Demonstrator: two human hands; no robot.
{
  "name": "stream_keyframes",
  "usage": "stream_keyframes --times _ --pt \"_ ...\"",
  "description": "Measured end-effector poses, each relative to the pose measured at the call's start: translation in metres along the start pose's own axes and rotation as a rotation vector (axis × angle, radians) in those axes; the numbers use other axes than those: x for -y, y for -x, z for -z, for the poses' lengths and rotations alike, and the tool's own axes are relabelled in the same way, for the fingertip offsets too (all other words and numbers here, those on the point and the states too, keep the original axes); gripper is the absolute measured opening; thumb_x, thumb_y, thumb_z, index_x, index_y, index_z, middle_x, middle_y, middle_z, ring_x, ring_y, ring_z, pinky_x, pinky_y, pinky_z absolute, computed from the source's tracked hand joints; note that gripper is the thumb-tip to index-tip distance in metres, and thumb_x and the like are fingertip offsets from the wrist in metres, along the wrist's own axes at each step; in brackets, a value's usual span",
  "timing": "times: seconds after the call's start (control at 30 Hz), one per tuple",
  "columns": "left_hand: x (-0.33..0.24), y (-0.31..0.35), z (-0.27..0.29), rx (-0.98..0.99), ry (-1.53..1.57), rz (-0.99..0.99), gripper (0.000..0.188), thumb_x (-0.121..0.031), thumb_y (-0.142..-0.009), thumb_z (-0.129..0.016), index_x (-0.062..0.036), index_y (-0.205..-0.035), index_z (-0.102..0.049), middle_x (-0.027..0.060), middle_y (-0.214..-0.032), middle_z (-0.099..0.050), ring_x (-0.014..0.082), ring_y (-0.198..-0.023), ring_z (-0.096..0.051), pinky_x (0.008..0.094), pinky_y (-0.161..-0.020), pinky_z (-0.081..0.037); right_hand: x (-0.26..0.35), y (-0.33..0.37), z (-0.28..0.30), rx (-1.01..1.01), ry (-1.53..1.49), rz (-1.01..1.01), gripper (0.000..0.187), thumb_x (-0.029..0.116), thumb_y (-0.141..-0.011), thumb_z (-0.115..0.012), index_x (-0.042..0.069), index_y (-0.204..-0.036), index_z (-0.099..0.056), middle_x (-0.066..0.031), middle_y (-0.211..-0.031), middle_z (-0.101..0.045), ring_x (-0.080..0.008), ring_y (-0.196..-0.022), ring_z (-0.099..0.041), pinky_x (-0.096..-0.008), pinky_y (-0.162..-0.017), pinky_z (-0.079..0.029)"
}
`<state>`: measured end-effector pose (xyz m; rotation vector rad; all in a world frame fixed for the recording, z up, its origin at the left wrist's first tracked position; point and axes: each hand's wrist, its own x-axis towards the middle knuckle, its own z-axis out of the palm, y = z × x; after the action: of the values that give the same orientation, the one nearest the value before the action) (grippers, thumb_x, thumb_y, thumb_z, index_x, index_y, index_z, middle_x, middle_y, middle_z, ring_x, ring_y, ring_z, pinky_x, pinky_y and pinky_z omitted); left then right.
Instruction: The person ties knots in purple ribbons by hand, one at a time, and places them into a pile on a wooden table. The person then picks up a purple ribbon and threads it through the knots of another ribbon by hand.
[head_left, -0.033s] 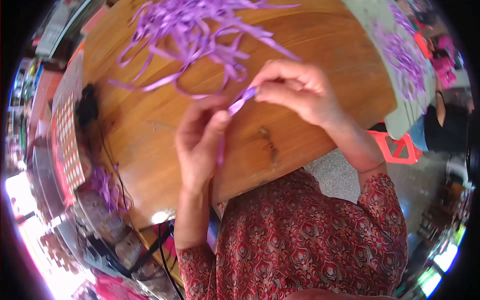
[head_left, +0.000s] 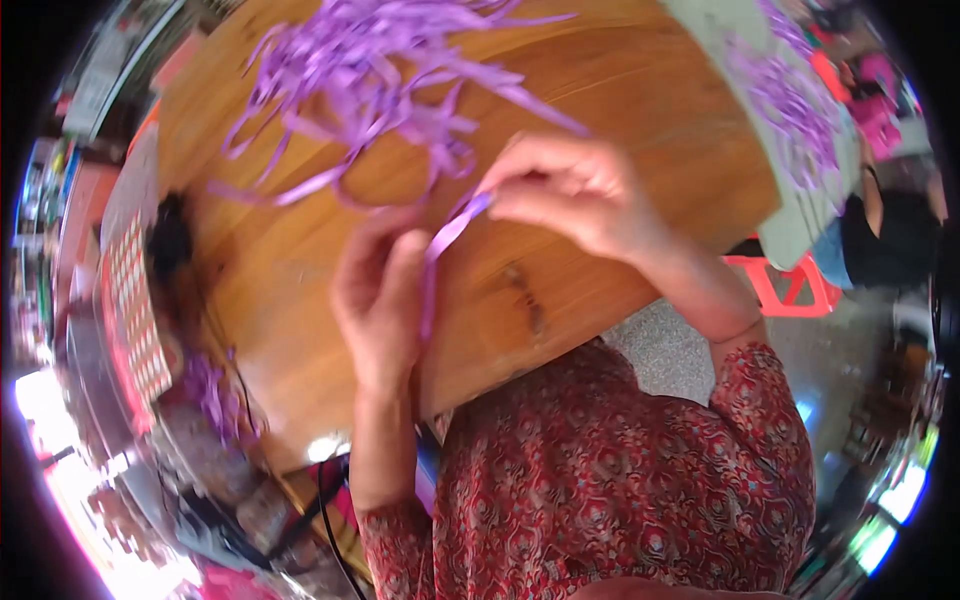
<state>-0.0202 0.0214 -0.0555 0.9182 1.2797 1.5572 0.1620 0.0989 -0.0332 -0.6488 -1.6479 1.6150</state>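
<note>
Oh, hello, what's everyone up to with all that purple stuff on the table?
A person seated or standing at a brown wooden table is handling a thin, shiny purple ribbon. The right hand pinches it between the fingertips; the blurred left hand is beside it, its grip unclear. Part of the ribbon hangs below the hands. Beyond them, a loose, tangled heap of purple ribbons lies on the table.

The left hand [head_left: 378, 300], at nine o'clock, is blurred, left forearm [head_left: 384, 450] pointing to twelve; the right hand [head_left: 570, 198], at one o'clock, pinches thumb [head_left: 525, 203] to fingertips [head_left: 503, 170], right forearm [head_left: 700, 288] slanting toward ten
</note>
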Motion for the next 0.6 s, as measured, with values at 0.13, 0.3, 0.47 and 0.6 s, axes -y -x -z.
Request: stream_keyframes --times 0.13,0.3,0.47,0.6 --pt "0.004 -0.006 0.025 -0.149 -0.075 0.018 0.014 -0.007 -0.091 -0.054 0.001 -0.1 -0.061 0.0023 -0.086 -0.06 0.0079 -0.073 -0.052 0.0213 -0.069 -0.042 -0.003 0.022 0.009 0.14 0.233 0.201 0.006 0.004 -0.084 -0.063 0.003 -0.09 -0.064 -0.0041 -0.081 -0.062 -0.0148 -0.082 -0.059 -0.029 -0.074 -0.044" --pt "0.021 -0.012 0.047 0.026 0.093 0.023 0.012 -0.01 -0.091 -0.055 -0.0003 -0.096 -0.061 0.0048 -0.082 -0.061 0.0087 -0.065 -0.049 0.022 -0.062 -0.039 0.011 0.054 0.052 -0.06 0.223 0.093 0.014 0.001 -0.084 -0.063 0.0 -0.098 -0.063 -0.0072 -0.091 -0.063 -0.0127 -0.085 -0.059 -0.0257 -0.073 -0.045" --pt "0.042 -0.022 0.061 0.095 0.156 0.123 0.011 -0.01 -0.09 -0.056 -0.0015 -0.095 -0.061 0.0052 -0.084 -0.062 0.009 -0.064 -0.048 0.023 -0.06 -0.039 0.031 0.083 0.155 -0.588 0.443 0.042 0.019 0.009 -0.086 -0.06 0.0 -0.103 -0.063 -0.0069 -0.092 -0.066 -0.0124 -0.085 -0.063 -0.026 -0.073 -0.05" --pt "0.052 -0.029 0.059 0.022 0.117 0.105 0.009 -0.008 -0.09 -0.056 -0.0014 -0.094 -0.06 0.0044 -0.077 -0.059 0.0087 -0.062 -0.047 0.0223 -0.058 -0.038 0.061 0.105 0.267 -0.914 0.533 0.148 0.03 0.012 -0.084 -0.064 0.001 -0.111 -0.059 -0.0084 -0.1 -0.064 -0.0161 -0.092 -0.061 -0.0293 -0.079 -0.049"
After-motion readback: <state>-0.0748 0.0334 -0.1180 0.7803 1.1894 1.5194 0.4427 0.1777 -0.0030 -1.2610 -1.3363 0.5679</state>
